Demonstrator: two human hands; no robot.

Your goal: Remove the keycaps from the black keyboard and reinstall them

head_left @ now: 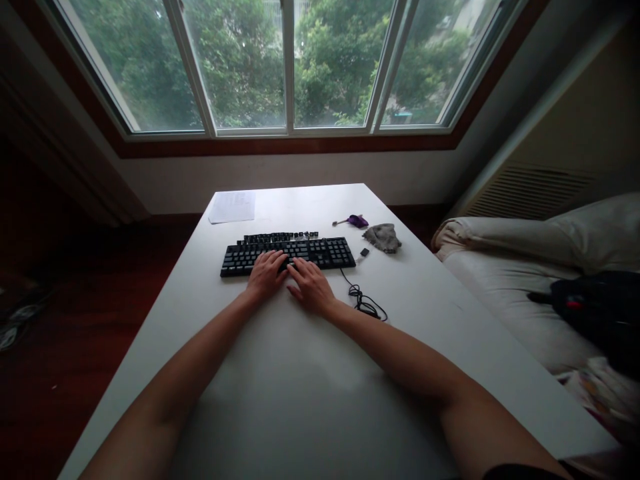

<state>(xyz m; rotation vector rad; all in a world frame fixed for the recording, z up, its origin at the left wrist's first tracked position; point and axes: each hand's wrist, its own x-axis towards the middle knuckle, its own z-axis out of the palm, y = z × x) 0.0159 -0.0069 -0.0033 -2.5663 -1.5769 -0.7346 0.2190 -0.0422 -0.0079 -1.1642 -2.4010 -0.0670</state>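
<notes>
Daylight from a wide window (240, 63) facing leafy trees fell across a white worktop (300, 387), where, as I looked on, a person had both hands at a black keyboard (320, 251). The left hand (267, 273) lay unclenched over the lower keys, left of the board's middle; the right hand (311, 285) rested just beside it at the front edge, its fingers loosely extended over the keys. Small black keycaps (283, 237) lined up along the keyboard's far side. A coiled cable (367, 307) sat near the right forearm, while a purple-handled brush (357, 221) and a crumpled grey cloth (383, 237) lay beyond, to the right.
</notes>
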